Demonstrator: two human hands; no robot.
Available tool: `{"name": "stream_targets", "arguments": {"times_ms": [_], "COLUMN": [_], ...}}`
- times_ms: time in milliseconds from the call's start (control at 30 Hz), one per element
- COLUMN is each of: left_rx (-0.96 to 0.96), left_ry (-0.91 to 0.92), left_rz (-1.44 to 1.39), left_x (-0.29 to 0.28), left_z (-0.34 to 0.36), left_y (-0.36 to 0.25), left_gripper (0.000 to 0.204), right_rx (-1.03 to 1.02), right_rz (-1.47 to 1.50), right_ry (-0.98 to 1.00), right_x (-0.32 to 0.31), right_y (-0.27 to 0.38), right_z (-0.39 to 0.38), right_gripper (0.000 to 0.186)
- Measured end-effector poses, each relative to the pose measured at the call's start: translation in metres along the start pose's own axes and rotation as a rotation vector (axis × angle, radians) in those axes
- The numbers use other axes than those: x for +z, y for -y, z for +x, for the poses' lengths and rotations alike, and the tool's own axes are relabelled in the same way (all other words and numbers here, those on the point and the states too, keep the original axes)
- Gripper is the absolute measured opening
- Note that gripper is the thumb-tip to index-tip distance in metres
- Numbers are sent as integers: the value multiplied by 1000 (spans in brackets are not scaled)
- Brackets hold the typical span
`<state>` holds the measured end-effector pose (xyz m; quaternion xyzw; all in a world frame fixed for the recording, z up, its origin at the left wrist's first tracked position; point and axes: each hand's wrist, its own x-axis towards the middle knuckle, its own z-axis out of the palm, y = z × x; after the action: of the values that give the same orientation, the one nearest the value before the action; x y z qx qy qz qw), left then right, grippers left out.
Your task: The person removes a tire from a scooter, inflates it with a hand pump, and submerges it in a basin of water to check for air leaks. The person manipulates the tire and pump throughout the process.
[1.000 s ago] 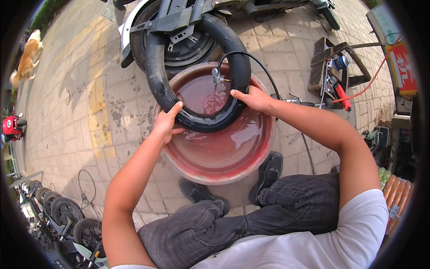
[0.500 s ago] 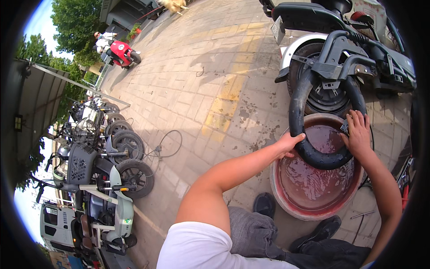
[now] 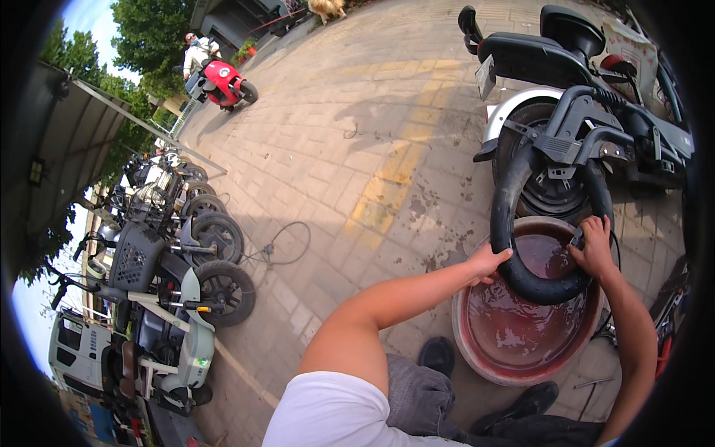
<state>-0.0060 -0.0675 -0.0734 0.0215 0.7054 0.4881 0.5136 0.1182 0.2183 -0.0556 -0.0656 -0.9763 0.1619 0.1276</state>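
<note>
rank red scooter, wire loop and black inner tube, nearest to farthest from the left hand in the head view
1. Black inner tube, in the left hand
2. Wire loop, on the paving, left
3. Red scooter, far upper left

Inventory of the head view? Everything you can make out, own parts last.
basin: 1, red, lower right
water: 1 pool, reddish, in basin
tube: 1, black, over basin
nearest scooter: 1, mostly black, upper right
parked scooters: count unclear, mixed, left
ridden scooter: 1, red, upper left
rider: 1, pale top, upper left
dog: 1, tan, top edge
van: 1, whitish, lower left
trees: count unclear, green, upper left
paving: 1 stretch, tan, centre
cable: 1, dark, looped on paving
tools: count unclear, some red, right edge
shoes: 2, black, near basin
trousers: 1 pair, grey, bottom
shirt: 1, white, bottom
left hand: 1, bare, on tube's left side
right hand: 1, bare, on tube's right side
</note>
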Motion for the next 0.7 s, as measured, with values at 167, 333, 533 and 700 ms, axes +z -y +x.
{"name": "stream_targets", "arguments": {"times_ms": [167, 333, 533, 700], "left_rx": [-49, -51, -64, -60], "left_ry": [21, 45, 46, 47], "left_rz": [-7, -37, -19, -2], "left_x": [0, -2, -3, -2], "left_z": [0, 7, 8, 12], "left_y": [-3, 2, 4, 8], "left_gripper": [62, 65, 66, 64], "right_rx": [-23, -156, -75, -87], "right_rz": [-25, -55, -46, -53], "right_ry": [-35, -100, 7, -16], "right_x": [-1, 0, -2, 5], "right_y": [4, 1, 1, 2], "right_z": [-3, 0, 0, -4], "right_gripper": [50, 50, 48, 49]}}
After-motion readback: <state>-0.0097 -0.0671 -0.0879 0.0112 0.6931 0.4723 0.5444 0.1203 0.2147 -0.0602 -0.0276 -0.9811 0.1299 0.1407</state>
